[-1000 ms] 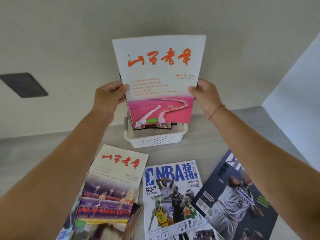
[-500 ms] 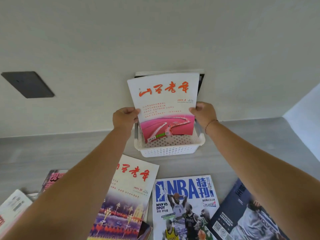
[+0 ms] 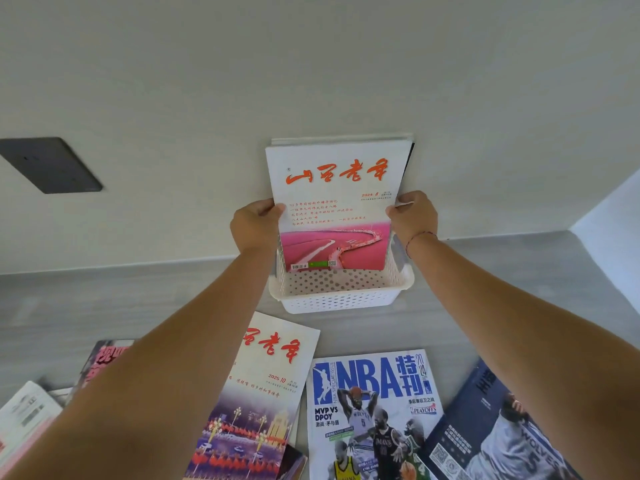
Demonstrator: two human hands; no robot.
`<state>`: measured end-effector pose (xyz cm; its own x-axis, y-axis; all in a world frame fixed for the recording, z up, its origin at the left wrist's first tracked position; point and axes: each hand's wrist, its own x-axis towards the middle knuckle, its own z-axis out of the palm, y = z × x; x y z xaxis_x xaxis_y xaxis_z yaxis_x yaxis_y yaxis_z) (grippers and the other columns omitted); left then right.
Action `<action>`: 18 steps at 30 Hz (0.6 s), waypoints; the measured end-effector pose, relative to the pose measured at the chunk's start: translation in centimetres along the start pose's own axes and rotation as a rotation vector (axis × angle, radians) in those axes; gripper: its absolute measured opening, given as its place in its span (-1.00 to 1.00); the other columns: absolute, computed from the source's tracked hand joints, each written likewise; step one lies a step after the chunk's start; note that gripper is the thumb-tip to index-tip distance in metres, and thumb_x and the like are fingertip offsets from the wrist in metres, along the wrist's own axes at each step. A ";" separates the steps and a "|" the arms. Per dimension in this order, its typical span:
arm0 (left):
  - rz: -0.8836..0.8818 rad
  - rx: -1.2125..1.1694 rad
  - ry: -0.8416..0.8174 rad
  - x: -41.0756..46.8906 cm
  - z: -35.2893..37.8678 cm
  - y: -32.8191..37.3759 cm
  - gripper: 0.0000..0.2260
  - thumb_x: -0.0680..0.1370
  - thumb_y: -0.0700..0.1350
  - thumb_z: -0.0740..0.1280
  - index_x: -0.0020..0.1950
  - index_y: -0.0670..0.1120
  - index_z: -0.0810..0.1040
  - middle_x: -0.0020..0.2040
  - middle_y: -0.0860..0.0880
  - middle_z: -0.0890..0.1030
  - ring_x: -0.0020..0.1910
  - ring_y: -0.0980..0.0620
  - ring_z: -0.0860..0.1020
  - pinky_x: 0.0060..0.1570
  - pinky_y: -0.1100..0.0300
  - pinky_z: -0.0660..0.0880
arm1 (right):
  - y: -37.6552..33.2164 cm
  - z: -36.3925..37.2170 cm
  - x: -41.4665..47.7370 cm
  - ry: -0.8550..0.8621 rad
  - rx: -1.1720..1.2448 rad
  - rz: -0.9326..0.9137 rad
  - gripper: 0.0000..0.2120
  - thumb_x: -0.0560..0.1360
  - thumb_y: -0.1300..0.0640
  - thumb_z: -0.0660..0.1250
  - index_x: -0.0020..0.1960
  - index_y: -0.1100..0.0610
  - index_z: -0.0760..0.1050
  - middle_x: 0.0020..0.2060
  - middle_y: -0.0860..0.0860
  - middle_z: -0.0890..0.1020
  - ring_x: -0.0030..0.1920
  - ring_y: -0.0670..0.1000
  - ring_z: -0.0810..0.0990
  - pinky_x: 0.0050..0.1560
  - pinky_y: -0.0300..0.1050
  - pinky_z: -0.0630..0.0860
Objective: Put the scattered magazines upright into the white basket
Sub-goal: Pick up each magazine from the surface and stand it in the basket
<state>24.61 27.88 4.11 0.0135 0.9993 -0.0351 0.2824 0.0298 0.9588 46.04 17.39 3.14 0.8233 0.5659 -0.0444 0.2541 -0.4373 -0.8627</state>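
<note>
A white magazine with red characters and a pink cover photo point(image 3: 336, 209) stands upright in the white perforated basket point(image 3: 341, 294) against the wall. My left hand point(image 3: 254, 226) grips its left edge and my right hand point(image 3: 414, 216) grips its right edge. Behind it, edges of other upright magazines point(image 3: 408, 147) show. On the grey surface lie a similar white magazine with a night scene point(image 3: 263, 393), an NBA magazine point(image 3: 372, 414) and a dark blue basketball magazine point(image 3: 495, 434).
More magazines lie at the lower left: a pink-lettered one point(image 3: 104, 362) and a pale one point(image 3: 24, 420). A dark wall plate point(image 3: 52, 166) sits on the left of the beige wall. A white panel point(image 3: 613, 202) rises at the right.
Both hands have lowered the pink-photo magazine from above the basket down into it, in front of the upright ones. The view has tipped upward slightly.
</note>
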 end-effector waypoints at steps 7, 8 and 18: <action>0.170 0.220 0.022 -1.3 0.9 -0.2 -0.78 0.60 -0.16 0.18 0.04 -0.15 0.62 -0.07 -0.07 0.65 -0.23 0.04 0.50 -0.34 0.39 0.35 | 0.0 0.8 -0.5 -0.032 -0.127 -0.050 -0.80 0.50 0.19 0.24 0.07 0.22 0.53 0.03 0.14 0.65 0.04 0.14 0.59 -0.09 -0.17 0.41; 0.177 0.250 0.016 -1.4 1.0 -0.2 -0.77 0.61 -0.16 0.16 0.02 -0.16 0.60 -0.09 -0.06 0.63 -0.23 0.04 0.48 -0.36 0.40 0.32 | 0.1 0.9 -0.5 -0.039 -0.145 -0.059 -0.80 0.51 0.20 0.22 0.07 0.22 0.53 0.05 0.13 0.64 0.04 0.14 0.59 -0.09 -0.17 0.42; 0.108 0.329 -0.128 -2.0 0.8 0.1 -0.75 0.62 -0.12 0.10 0.16 -0.20 0.49 0.14 -0.14 0.59 -0.02 -0.06 0.53 -0.07 0.15 0.48 | 0.6 -0.2 -1.5 -0.180 -0.139 -0.055 -0.68 0.52 0.16 0.21 0.26 0.21 0.42 0.26 0.12 0.54 0.19 0.13 0.54 0.09 -0.11 0.47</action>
<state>25.41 25.87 4.08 0.1736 0.9848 0.0064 0.5661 -0.1051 0.8176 45.01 16.15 2.83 0.7055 0.7017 -0.0994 0.3739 -0.4877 -0.7889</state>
